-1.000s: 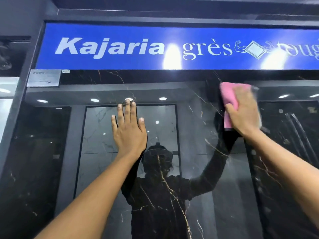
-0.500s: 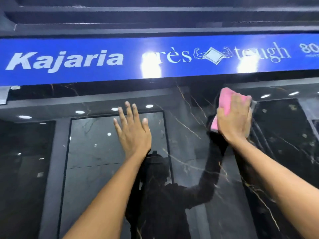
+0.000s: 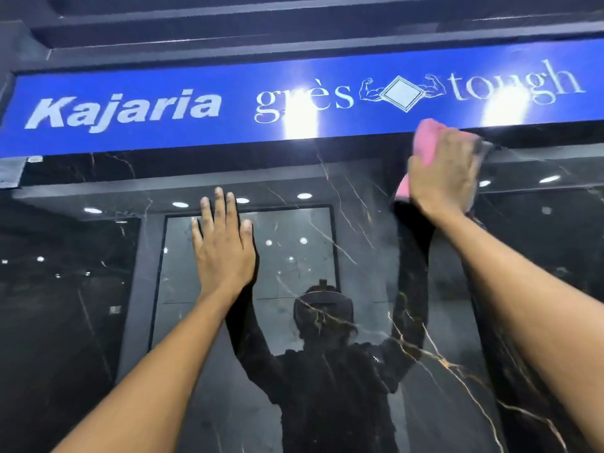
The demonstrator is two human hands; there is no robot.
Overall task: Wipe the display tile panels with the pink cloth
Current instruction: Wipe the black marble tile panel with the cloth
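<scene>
A glossy black tile panel (image 3: 353, 223) with thin gold veins fills the view in front of me and mirrors the room. My right hand (image 3: 441, 173) presses the folded pink cloth (image 3: 425, 138) flat against the panel's top right, just under the blue sign; most of the cloth is hidden under the palm. My left hand (image 3: 222, 246) lies flat on the panel at centre left, fingers spread, holding nothing.
A blue sign (image 3: 196, 109) reading "Kajaria grès tough" runs across the top above the panel. A dark frame (image 3: 294, 27) overhangs it. A small grey label (image 3: 13, 173) sticks at the upper left. Ceiling lights and a person's outline reflect in the tile.
My right hand has slid the pink cloth up the panel to the lower edge of the blue sign. The left hand has stayed pressed flat on the tile.
</scene>
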